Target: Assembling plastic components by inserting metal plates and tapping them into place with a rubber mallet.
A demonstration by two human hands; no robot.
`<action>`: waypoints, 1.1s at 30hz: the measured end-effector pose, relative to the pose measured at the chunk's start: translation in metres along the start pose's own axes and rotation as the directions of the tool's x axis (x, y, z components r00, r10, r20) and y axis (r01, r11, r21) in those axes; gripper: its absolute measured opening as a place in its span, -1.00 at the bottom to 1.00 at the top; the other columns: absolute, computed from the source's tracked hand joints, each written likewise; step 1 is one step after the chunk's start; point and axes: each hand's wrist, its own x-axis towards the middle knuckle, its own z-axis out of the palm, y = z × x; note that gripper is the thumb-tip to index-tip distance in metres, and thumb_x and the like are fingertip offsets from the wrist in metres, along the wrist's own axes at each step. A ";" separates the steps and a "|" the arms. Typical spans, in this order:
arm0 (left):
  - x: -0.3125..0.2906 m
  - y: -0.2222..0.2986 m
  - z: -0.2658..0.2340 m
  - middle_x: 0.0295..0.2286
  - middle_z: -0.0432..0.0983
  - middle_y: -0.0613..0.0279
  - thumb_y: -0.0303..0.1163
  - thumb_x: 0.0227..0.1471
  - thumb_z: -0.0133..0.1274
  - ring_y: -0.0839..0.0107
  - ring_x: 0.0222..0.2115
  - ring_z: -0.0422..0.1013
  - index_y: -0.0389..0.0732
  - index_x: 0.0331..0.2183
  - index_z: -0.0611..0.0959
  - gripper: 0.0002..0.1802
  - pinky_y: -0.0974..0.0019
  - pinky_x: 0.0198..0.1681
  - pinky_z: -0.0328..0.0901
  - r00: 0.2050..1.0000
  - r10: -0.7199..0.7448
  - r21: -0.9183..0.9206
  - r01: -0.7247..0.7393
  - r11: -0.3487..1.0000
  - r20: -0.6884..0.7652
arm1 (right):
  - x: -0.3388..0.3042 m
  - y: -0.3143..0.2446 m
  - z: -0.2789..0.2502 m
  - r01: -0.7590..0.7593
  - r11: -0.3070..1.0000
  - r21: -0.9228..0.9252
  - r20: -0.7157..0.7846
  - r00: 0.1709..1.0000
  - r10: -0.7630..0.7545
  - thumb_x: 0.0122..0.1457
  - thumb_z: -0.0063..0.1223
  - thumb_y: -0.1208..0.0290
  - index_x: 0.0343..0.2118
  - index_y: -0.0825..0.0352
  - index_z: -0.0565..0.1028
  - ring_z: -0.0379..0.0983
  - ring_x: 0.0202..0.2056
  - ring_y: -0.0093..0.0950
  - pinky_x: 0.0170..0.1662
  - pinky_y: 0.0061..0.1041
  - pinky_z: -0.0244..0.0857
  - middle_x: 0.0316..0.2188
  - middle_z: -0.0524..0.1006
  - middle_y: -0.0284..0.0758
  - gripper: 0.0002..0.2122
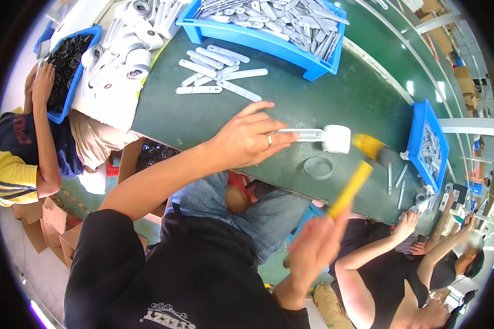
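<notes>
My left hand [251,137] is closed around the grey handle of a part with a round white head [336,139], held low over the green table. In my right hand [315,244], smeared by motion, is a mallet with a yellow handle [352,188]. Its yellow and black head [372,148] is just right of the white head, with a small gap between them in this view. A shallow grey ring [318,168] lies on the table just below the white head. Beyond my left hand lies a loose pile of flat grey handles [214,70].
A blue bin [258,37] full of grey strips stands at the far edge. Another blue bin [418,134] is at the right, loose strips beside it. White assembled parts [132,52] lie left on cloth. Co-workers sit at left, near a blue bin [83,77] of black pieces, and at right.
</notes>
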 end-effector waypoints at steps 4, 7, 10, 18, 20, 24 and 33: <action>-0.002 -0.001 0.002 -0.26 0.67 0.35 -0.41 -0.04 0.39 0.38 -0.30 0.58 0.01 -0.12 0.78 -0.64 -0.01 0.16 0.36 1.000 -0.008 -0.002 0.008 1.000 0.000 | 0.013 -0.004 -0.002 -0.119 0.986 -0.120 0.073 0.989 0.128 0.45 -0.25 0.46 0.45 0.32 0.07 0.19 -0.63 -0.72 -0.57 -0.61 0.11 -0.63 0.32 -0.45 -0.47; -0.002 0.000 0.001 -0.33 0.64 0.35 -0.36 0.01 0.34 0.34 -0.31 0.56 0.04 -0.11 0.76 -0.67 0.01 0.17 0.34 1.000 -0.009 -0.009 0.009 1.000 -0.015 | -0.007 -0.017 -0.005 -0.058 0.998 0.020 -0.029 0.998 0.059 0.46 -0.28 0.45 0.46 0.31 0.05 0.18 -0.65 -0.76 -0.59 -0.67 0.06 -0.63 0.34 -0.49 -0.47; -0.001 0.001 0.001 -0.33 0.64 0.35 -0.36 0.01 0.34 0.33 -0.31 0.56 0.04 -0.11 0.76 -0.67 0.00 0.17 0.34 1.000 -0.018 -0.013 0.017 1.000 -0.012 | -0.010 -0.017 -0.009 0.020 0.999 0.041 -0.051 0.999 -0.018 0.46 -0.27 0.44 0.46 0.32 0.05 0.17 -0.66 -0.76 -0.60 -0.66 0.06 -0.63 0.33 -0.49 -0.47; 0.000 0.001 0.000 -0.26 0.67 0.34 -0.41 -0.05 0.39 0.40 -0.32 0.58 0.00 -0.14 0.79 -0.65 -0.02 0.17 0.35 1.000 -0.025 0.001 0.025 1.000 0.002 | -0.005 -0.012 -0.006 0.015 0.999 -0.029 0.017 1.000 -0.015 0.44 -0.25 0.46 0.44 0.41 0.07 0.22 -0.60 -0.71 -0.56 -0.62 0.10 -0.61 0.38 -0.45 -0.47; 0.001 0.001 0.001 -0.25 0.67 0.34 -0.41 -0.05 0.39 0.40 -0.33 0.58 0.00 -0.14 0.79 -0.65 -0.02 0.17 0.35 1.000 -0.019 -0.006 0.019 1.000 -0.002 | -0.009 -0.011 -0.007 0.070 0.997 0.044 -0.024 0.997 -0.069 0.45 -0.24 0.43 0.45 0.43 0.03 0.26 -0.60 -0.73 -0.59 -0.63 0.09 -0.62 0.39 -0.46 -0.45; -0.002 0.001 0.001 -0.33 0.63 0.38 -0.36 0.01 0.34 0.37 -0.32 0.55 0.05 -0.14 0.77 -0.69 0.00 0.18 0.34 1.000 -0.015 0.016 0.015 1.000 -0.005 | 0.021 0.010 0.015 0.015 0.919 -0.394 0.138 0.989 0.043 0.44 -0.24 0.47 0.47 0.32 -0.01 0.31 -0.61 -0.60 -0.51 -0.50 0.20 -0.57 0.43 -0.27 -0.43; -0.001 0.001 0.001 -0.25 0.66 0.34 -0.45 -0.07 0.39 0.40 -0.37 0.56 0.00 -0.11 0.77 -0.59 -0.06 0.20 0.33 1.000 -0.015 -0.018 0.015 1.000 0.010 | 0.030 0.013 0.006 0.068 0.906 -0.417 0.141 0.990 -0.010 0.43 -0.24 0.50 0.46 0.33 0.01 0.35 -0.57 -0.62 -0.49 -0.50 0.25 -0.60 0.41 -0.26 -0.44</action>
